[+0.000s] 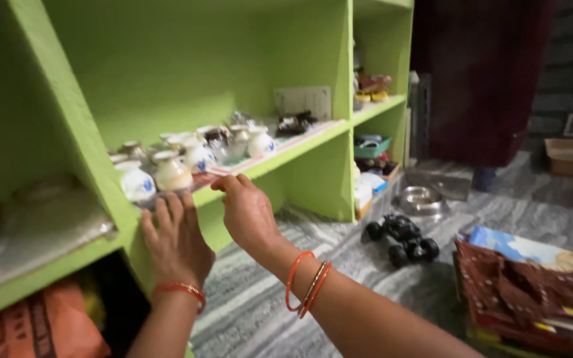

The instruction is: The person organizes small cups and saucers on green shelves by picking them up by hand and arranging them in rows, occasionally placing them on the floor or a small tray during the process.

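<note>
Indoor scene under soft, even light falling from above and the front. The green shelf unit point(286, 156) is brightly lit on its back wall, with shade under each board and a dark recess at lower left. Both hands, the left hand point(175, 242) and the right hand point(247, 211), show slight motion blur. The small white pots point(170, 171) carry faint glare. Wide-angle distortion slants the uprights; the right background is dim and soft.
</note>
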